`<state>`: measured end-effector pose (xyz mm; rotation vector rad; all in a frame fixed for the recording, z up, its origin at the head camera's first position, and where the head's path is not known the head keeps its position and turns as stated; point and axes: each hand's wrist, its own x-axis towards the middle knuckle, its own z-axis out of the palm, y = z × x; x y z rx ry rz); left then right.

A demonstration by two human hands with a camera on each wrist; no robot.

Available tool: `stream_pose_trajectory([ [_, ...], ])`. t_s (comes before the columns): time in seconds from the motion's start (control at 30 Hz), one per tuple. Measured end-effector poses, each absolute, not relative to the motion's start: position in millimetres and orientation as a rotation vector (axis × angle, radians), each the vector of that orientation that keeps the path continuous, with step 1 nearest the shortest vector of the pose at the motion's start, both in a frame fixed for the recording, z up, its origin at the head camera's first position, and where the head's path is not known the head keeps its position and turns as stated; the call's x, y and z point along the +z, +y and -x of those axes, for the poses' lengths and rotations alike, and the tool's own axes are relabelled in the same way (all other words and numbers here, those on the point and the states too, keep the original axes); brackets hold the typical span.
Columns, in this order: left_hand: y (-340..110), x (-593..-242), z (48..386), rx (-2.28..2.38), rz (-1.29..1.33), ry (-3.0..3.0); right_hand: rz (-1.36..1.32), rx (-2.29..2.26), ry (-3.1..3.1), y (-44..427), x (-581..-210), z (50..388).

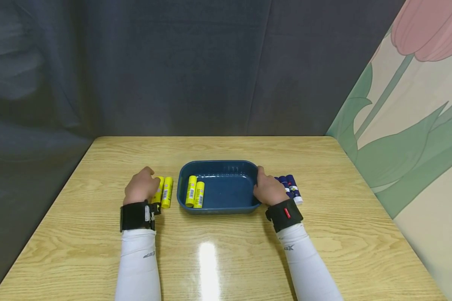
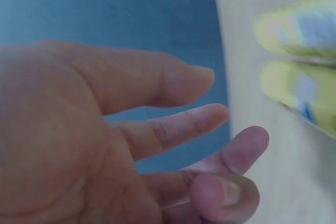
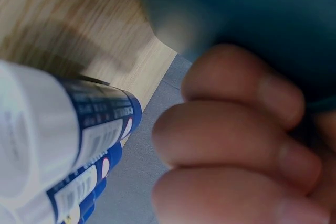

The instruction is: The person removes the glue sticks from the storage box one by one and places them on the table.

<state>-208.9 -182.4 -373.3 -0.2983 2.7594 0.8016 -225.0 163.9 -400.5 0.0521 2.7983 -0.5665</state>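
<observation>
A dark blue oblong basin (image 1: 226, 211) stands mid-table, with two yellow glue sticks (image 1: 191, 191) lying side by side at its left end. My right hand (image 1: 270, 189) grips the basin's right end; curled fingers (image 3: 236, 135) press on its outer wall in the right wrist view. Left of the basin, my left hand (image 1: 141, 187) is close to two more yellow glue sticks (image 1: 167, 192). The left wrist view shows its thumb and fingers loosely bent and apart from the blurred yellow sticks (image 2: 302, 85), with nothing between them.
Several blue glue sticks with white ends (image 1: 293, 188) lie right of the basin, beside my right hand and partly hidden by it. The wooden table (image 1: 229, 251) meets a dark curtain (image 1: 192, 75) at its back edge. A flower-patterned wall (image 1: 418, 138) runs along the right.
</observation>
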Motion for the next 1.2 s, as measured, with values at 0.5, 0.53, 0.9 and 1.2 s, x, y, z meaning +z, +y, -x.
stream_pose_trajectory([
  [0.5,-99.8,-348.7,192.5,0.588,0.025,2.846,-0.030,-0.547,2.799,163.4,-401.9,225.6],
  [0.53,-94.4,-350.7,192.5,0.567,0.016,2.842,-0.031,-0.544,2.802,163.4,-402.1,225.7],
  [0.9,-64.1,-374.3,201.6,0.359,0.003,2.856,-0.038,-0.548,2.806,164.8,-400.7,226.2],
  [1.2,-59.4,-390.0,206.5,0.345,0.031,2.911,-0.021,-0.551,2.812,164.3,-404.6,227.6],
])
